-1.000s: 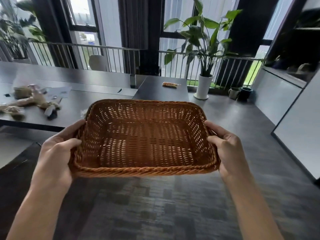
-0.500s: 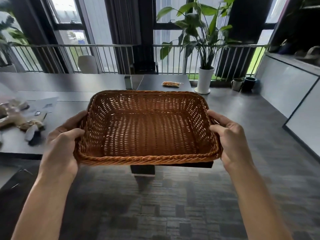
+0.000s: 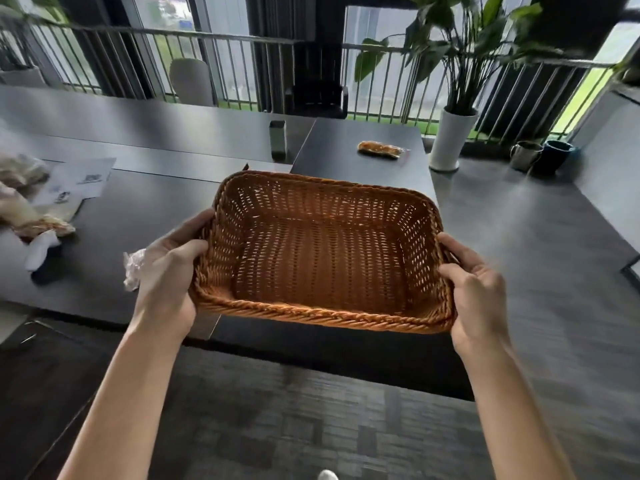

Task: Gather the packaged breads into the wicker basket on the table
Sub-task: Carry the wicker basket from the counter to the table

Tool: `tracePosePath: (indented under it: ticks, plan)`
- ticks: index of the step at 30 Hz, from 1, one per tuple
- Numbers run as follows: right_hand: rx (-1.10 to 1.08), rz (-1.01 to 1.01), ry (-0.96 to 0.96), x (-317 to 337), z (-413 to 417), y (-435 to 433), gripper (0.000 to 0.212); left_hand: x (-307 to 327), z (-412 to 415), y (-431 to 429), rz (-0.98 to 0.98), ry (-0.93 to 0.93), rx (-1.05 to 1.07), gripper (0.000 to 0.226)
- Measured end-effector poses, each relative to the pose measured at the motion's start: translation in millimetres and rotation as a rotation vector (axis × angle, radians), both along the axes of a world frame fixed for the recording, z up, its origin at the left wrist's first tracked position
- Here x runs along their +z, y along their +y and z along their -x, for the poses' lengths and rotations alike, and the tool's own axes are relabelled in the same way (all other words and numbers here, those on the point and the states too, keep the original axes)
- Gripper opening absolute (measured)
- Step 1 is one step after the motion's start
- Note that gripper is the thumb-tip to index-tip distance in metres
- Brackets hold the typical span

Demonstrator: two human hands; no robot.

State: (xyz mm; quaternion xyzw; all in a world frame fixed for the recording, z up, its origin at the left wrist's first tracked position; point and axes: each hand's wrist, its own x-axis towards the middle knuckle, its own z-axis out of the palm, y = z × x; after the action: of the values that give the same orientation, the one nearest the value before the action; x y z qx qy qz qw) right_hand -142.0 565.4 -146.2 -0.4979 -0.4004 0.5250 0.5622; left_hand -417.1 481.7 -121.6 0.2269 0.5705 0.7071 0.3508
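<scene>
An empty wicker basket [image 3: 322,251] hangs in mid-air over the near edge of a dark worktop [image 3: 145,216], gripped at both short ends and tilted slightly toward the camera. The left hand [image 3: 169,271] is wrapped over the basket's left rim, thumb on top; the right hand [image 3: 474,292] clasps the right rim the same way. Nothing lies inside the basket yet.

One packaged bread [image 3: 380,149], an orange-brown loaf in clear wrap, sits alone on the far section of the worktop, well beyond the basket. A cluster of other packaged breads [image 3: 31,206] lies at the far left edge of view, partly cut off and blurred, beside some printed papers [image 3: 81,180]. A crumpled clear wrapper [image 3: 133,270] rests on the worktop just beside the left wrist. A potted plant [image 3: 453,140] and two mugs [image 3: 540,155] stand off to the right, near the railing.

The step in hand appears to be setting the basket down. Done well, it means lowering it level, fully onto the worktop rather than overhanging the edge, and somewhere between the lone loaf and the left-hand cluster, so that both can be reached. The crumpled wrapper should stay clear of the base so the basket sits flat before either hand lets go.
</scene>
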Motion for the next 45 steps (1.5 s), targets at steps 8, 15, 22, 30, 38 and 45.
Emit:
tracePosePath:
  ticks: [8,15,22,30,38,45]
  plan:
    - [-0.002,0.084,-0.07,-64.4,60.0,59.8,0.04,-62.9,52.9,63.2,0.039,0.038,0.04,0.037]
    - [-0.055,0.172,-0.151,-130.2,99.2,84.2,0.041,-144.0,96.6,109.0,0.183,0.034,-0.001,0.04]
    - [-0.08,0.259,-0.195,-196.5,129.4,113.0,0.039,-211.4,124.6,142.3,0.306,0.055,-0.016,0.04]
    - [-0.088,0.28,-0.259,-221.8,137.2,135.7,0.038,-242.3,130.4,162.7,0.34,0.007,-0.013,0.04]
    - [-0.105,0.29,-0.267,-225.8,139.3,162.6,0.038,-251.0,133.0,190.4,0.34,0.007,-0.022,0.04]
    - [-0.102,0.302,-0.283,-236.0,139.2,185.9,0.039,-260.8,130.8,216.5,0.364,0.014,-0.03,0.04]
